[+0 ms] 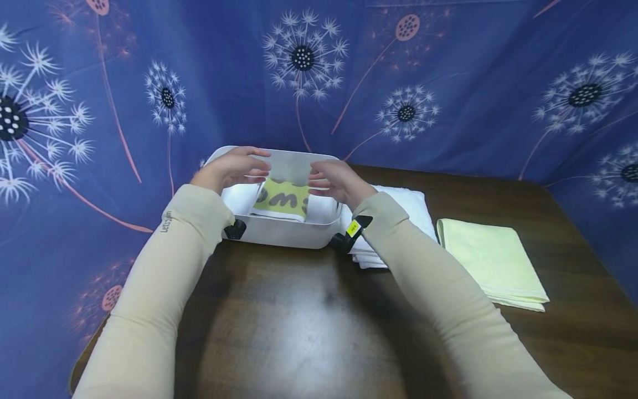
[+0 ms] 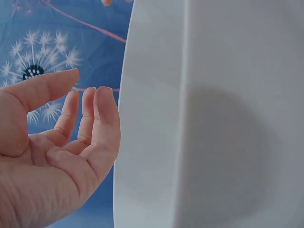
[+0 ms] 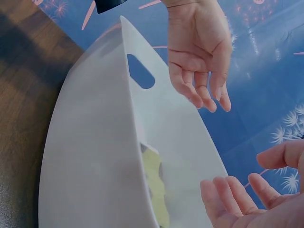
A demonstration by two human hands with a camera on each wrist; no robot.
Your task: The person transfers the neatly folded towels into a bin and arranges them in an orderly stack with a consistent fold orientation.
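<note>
Two empty hands, left hand (image 1: 238,168) and right hand (image 1: 336,180), hover with relaxed fingers over a white, rounded plastic bin (image 1: 279,231); inside, the folded yellow-green, grey-patterned cloth (image 1: 283,200) looks soft, light, best held by opposite edges.

Between our left hand (image 1: 239,168) and right hand (image 1: 336,180), we have a gap leading down into the white bin (image 1: 279,235) at the table's far left corner; its walls block any sideways entry. The curtain (image 1: 224,72) hangs close behind the far edge. The folded white towels (image 1: 411,208) crowd the bin's right side, with only a narrow slit before the yellow towel (image 1: 490,257). We can pass along the right edge and over bare table (image 1: 299,310) before the bin.
</note>
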